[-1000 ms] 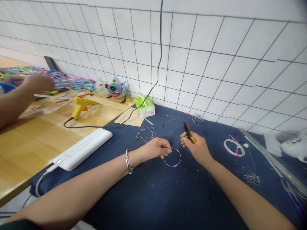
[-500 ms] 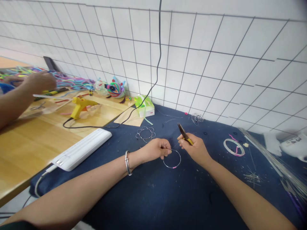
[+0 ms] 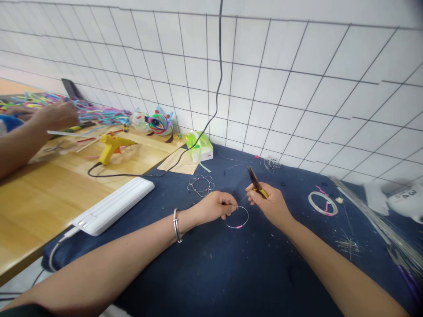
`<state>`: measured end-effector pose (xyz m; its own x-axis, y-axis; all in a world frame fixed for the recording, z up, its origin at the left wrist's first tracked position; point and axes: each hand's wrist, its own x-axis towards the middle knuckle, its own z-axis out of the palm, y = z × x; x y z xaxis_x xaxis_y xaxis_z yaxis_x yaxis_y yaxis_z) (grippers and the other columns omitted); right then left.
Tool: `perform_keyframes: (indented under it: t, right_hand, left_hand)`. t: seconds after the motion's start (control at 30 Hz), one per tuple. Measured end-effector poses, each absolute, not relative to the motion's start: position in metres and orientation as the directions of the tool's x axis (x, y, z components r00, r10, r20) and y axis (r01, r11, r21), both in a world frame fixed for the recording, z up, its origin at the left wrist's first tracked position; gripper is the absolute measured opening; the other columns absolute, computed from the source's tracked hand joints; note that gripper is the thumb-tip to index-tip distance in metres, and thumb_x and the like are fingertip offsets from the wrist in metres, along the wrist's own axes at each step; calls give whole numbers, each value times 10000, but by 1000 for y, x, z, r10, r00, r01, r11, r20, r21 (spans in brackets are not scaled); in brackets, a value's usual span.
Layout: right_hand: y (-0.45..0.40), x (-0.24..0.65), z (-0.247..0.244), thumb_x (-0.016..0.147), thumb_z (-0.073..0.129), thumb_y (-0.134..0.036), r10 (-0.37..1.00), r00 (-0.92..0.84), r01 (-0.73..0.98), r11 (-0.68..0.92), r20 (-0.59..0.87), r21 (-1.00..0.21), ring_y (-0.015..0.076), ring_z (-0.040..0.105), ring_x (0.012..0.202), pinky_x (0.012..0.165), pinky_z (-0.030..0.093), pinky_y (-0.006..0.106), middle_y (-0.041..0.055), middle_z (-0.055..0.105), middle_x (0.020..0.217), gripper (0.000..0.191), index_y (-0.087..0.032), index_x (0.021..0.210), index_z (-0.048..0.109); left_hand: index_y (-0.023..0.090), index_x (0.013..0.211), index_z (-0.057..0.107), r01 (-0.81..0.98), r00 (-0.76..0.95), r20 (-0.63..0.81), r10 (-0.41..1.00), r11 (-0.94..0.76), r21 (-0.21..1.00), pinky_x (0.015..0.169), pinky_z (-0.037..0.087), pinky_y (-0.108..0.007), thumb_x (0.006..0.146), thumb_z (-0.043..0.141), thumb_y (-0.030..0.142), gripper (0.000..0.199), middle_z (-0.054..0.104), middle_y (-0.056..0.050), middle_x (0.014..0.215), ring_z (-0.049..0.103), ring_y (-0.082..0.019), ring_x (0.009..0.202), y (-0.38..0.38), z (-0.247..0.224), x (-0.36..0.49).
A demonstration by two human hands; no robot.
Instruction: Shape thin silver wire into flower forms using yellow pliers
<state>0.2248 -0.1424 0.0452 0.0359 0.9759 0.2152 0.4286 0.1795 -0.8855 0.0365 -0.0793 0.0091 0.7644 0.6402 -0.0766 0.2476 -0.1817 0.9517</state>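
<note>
Between thumb and fingers, my left hand (image 3: 220,205) pinches the top of a round wire ring (image 3: 247,215). A short pink wrapping (image 3: 239,226) sits at the ring's lower edge. My right hand (image 3: 269,198) is closed around pliers with yellow handles (image 3: 261,191), their dark jaws pointing up and left. A thin strand of wire seems to run between the two hands; its ends are hidden by the fingers. Beyond my left hand, a flower-shaped wire frame (image 3: 201,185) lies flat on the dark blue cloth (image 3: 205,273).
At left are a white power strip (image 3: 114,206), a yellow glue gun (image 3: 112,147) and a co-worker's hand (image 3: 61,115) by colourful strips. A tissue pack (image 3: 200,146) stands against the wall. Rightward lie a tape roll (image 3: 323,203), wire scraps (image 3: 349,245) and a bundle of long wires (image 3: 373,220).
My right hand with the pliers has shifted slightly right. The ring has tilted and risen a little in my left hand, which stays nearly in place.
</note>
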Motion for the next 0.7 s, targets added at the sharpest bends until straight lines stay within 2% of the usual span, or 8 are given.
perform_keyframes:
  t: [0.23, 0.37, 0.47, 0.57, 0.63, 0.7]
  right_hand:
    - [-140, 225, 39, 795, 504, -349, 974, 64, 396, 174, 216, -902, 129, 569, 670, 643, 474, 272, 18, 591, 779, 249, -187, 970, 578]
    - [-137, 232, 35, 827, 465, -372, 920, 186, 544, 196, 345, -816, 144, 561, 738, 706, 453, 296, 28, 581, 855, 284, -196, 1036, 544]
    - [-132, 242, 32, 846, 441, -357, 850, 141, 727, 259, 507, -636, 162, 542, 808, 762, 430, 314, 39, 568, 882, 247, -199, 1004, 547]
    - [-125, 252, 26, 852, 428, -335, 783, -57, 848, 365, 619, -384, 191, 519, 866, 801, 419, 338, 73, 556, 896, 233, -183, 978, 551]
    - [-121, 257, 22, 836, 460, -331, 743, -204, 893, 408, 637, -189, 218, 500, 896, 808, 410, 361, 99, 552, 902, 226, -169, 959, 558]
    - [-119, 259, 19, 837, 464, -310, 748, -290, 911, 406, 597, -67, 220, 490, 880, 797, 404, 367, 104, 543, 893, 211, -162, 950, 562]
  left_hand:
    - [151, 805, 608, 259, 749, -41, 661, -234, 937, 531, 439, -197, 765, 503, 278, 169, 569, 5, 684, 499, -73, 539, -82, 12, 37]
    - [159, 833, 613, 307, 682, 16, 731, -306, 901, 509, 404, -186, 787, 473, 287, 195, 573, 6, 656, 499, -78, 534, -78, 15, 34]
    - [160, 802, 621, 363, 612, 102, 784, -393, 845, 487, 355, -182, 798, 461, 286, 204, 552, 13, 602, 472, -78, 519, -73, 19, 31]
    - [158, 750, 624, 401, 573, 207, 793, -491, 773, 504, 337, -187, 793, 464, 259, 194, 537, 18, 580, 460, -81, 532, -69, 24, 28]
    - [162, 742, 627, 422, 564, 256, 785, -541, 728, 536, 348, -194, 790, 463, 234, 185, 553, 14, 602, 476, -89, 562, -67, 27, 27]
    - [171, 754, 633, 436, 566, 298, 769, -585, 684, 578, 363, -203, 788, 459, 209, 181, 588, 5, 659, 505, -100, 613, -66, 29, 26]
